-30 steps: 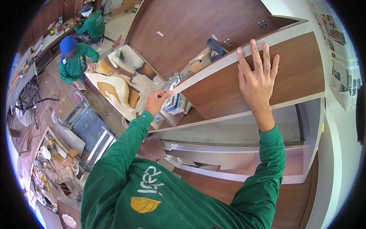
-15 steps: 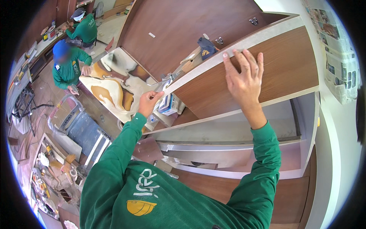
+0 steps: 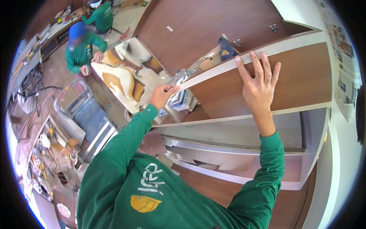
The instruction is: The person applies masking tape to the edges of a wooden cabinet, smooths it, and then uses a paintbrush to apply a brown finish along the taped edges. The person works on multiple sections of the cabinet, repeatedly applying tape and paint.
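A long white edging strip (image 3: 291, 44) runs along the upper edge of a brown wood-grain panel (image 3: 305, 72). At the strip's left end, my left hand (image 3: 163, 95) pinches it between thumb and fingers. My right hand (image 3: 260, 86) lies flat over the panel, fingers spread, with the fingertips resting on the strip. Beneath the panel is a white cabinet frame (image 3: 236, 117) with open compartments. Just behind my left hand stands a blue-and-white box (image 3: 183, 101).
Beyond lies a marbled brown-and-white slab (image 3: 122, 76), with a co-worker (image 3: 82, 49) holding its edge and another person (image 3: 102, 17) further back. A blue cart (image 3: 91, 118) stands at left, near a tool-filled tray (image 3: 49, 152). Dark cloth (image 3: 227, 49) lies behind the strip.
The whole view has shifted, so the scene sits further right. My right hand's fingers have spread wider on the strip; my left hand keeps its pinch at the end.
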The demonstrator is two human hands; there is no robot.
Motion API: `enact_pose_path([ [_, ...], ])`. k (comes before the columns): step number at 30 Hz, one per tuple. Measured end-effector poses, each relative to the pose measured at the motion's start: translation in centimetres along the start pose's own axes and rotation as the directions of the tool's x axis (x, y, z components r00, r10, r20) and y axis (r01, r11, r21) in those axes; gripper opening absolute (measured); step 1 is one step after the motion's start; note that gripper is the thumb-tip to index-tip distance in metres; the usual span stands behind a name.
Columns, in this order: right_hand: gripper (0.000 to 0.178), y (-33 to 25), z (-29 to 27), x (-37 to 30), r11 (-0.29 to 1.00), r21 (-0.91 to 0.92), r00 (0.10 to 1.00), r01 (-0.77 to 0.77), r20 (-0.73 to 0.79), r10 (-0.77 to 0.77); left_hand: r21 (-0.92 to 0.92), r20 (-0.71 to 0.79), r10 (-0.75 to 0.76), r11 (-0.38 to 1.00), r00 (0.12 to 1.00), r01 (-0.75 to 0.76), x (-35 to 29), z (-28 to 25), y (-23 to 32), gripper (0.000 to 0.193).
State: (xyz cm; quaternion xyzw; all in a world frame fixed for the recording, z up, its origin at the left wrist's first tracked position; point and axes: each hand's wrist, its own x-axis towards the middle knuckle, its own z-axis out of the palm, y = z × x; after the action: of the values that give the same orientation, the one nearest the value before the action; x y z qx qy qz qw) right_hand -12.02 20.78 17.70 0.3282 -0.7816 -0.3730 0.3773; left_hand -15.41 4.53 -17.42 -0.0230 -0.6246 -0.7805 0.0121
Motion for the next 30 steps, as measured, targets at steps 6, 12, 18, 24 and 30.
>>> enact_pose_path([
  [6, 0.057, -1.0, 0.4, -0.7, 0.999, 0.005, 0.995, 0.051, 0.081, -0.051, -0.002, 0.002, -0.053, 0.999, 0.999, 0.053, -0.8, 0.1, 0.6, 0.053],
  [12, 0.059, -1.0, 0.7, -0.6, 0.998, 0.015, 0.996, 0.057, 0.062, -0.058, 0.016, -0.005, -0.051, 0.999, 0.999, 0.051, -0.8, 0.1, 0.7, 0.051],
  [18, 0.059, -1.0, 0.6, -0.5, 0.998, 0.004, 0.997, 0.057, 0.059, -0.057, -0.013, -0.019, -0.063, 0.998, 0.998, 0.062, -1.0, 0.3, 1.7, 0.045],
  [24, 0.057, -1.2, 0.9, -0.6, 0.995, 0.012, 0.991, 0.098, 0.09, -0.099, 0.006, -0.021, -0.09, 0.996, 0.996, 0.09, -0.7, 0.4, 1.4, 0.043],
  [30, 0.052, -2.5, 1.6, -1.1, 0.98, 0.086, 0.974, 0.177, 0.13, -0.187, -0.014, -0.043, -0.047, 0.999, 0.998, 0.047, -0.4, 0.7, 0.3, 0.052],
])
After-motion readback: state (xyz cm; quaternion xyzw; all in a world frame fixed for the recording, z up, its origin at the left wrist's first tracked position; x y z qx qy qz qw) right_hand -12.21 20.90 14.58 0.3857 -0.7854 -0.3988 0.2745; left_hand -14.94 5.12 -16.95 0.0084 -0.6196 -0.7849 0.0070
